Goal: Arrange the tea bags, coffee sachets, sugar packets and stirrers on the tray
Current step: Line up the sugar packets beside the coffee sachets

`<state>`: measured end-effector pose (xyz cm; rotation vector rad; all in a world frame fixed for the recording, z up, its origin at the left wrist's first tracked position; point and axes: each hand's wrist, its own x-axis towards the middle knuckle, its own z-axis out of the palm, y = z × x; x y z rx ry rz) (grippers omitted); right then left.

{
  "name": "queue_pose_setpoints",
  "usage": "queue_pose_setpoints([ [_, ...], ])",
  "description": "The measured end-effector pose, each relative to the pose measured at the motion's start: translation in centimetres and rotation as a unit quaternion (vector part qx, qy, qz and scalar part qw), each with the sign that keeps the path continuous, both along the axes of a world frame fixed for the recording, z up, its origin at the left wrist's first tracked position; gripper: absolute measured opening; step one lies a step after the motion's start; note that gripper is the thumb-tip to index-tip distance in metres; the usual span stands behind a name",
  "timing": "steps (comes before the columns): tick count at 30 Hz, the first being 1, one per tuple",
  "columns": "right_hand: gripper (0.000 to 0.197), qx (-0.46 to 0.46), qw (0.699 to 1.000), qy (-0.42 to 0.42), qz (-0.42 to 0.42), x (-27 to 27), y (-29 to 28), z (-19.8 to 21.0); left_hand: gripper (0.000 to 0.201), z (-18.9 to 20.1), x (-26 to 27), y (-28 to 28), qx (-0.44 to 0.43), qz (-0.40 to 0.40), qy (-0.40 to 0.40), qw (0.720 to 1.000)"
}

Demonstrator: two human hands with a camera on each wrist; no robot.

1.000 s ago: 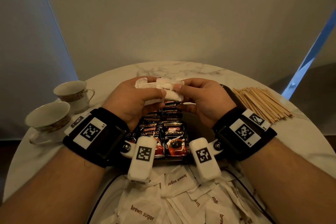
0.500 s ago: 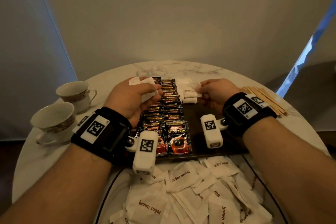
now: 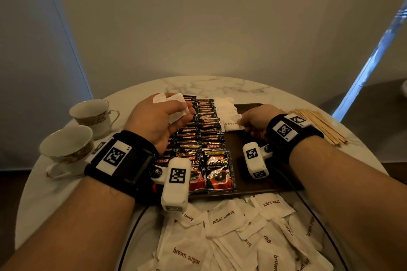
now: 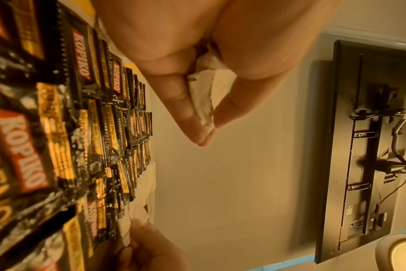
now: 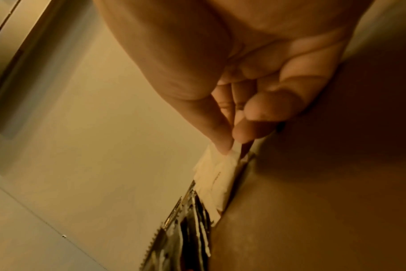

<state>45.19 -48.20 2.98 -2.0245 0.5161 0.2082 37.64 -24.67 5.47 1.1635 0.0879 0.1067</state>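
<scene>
At far left two glazed cups are sitting on the marble table, off the tray. My left hand is hovering over the coffee rows, fingers and thumb curling around a small wad of sugar packets, crinkly white paper, soft and flat. Under it the coffee sachets are lying in overlapping columns on the dark tray, glossy black foil with serrated edges. Just right of them a sugar row is forming, and my right hand is pinching the nearest packet there between thumb and fingertip, setting it on the tray. So I judge I am mid-way through laying sugar. Next I am probably needing to let go cleanly and take another packet from my left hand, overlapping it evenly. Loose packets are heaped near me, off the tray. Far right, thin wooden stirrers are waiting on the table.
</scene>
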Motion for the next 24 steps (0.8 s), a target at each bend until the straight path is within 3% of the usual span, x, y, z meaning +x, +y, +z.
queue_pose_setpoints([
  [9, 0.02, 0.118, 0.993, -0.023, -0.016, -0.6, -0.6, -0.5, 0.022, -0.1, 0.0, -0.1, -0.001, 0.001, 0.002, 1.0],
  [13, 0.016, 0.123, 0.992, -0.037, -0.018, -0.9, -1.1, 0.0, 0.02, -0.2, 0.0, 0.0, 0.003, 0.0, 0.003, 1.0],
  [17, 0.018, 0.173, 0.983, -0.057, 0.017, -1.1, -0.3, 0.7, 0.023, -0.3, 0.1, -0.1, -0.001, -0.013, 0.018, 1.0],
  [24, 0.015, 0.204, 0.978, -0.01, 0.03, -1.2, 1.4, 0.3, 0.028, -0.5, -0.3, -0.6, -0.003, -0.028, 0.041, 0.999],
])
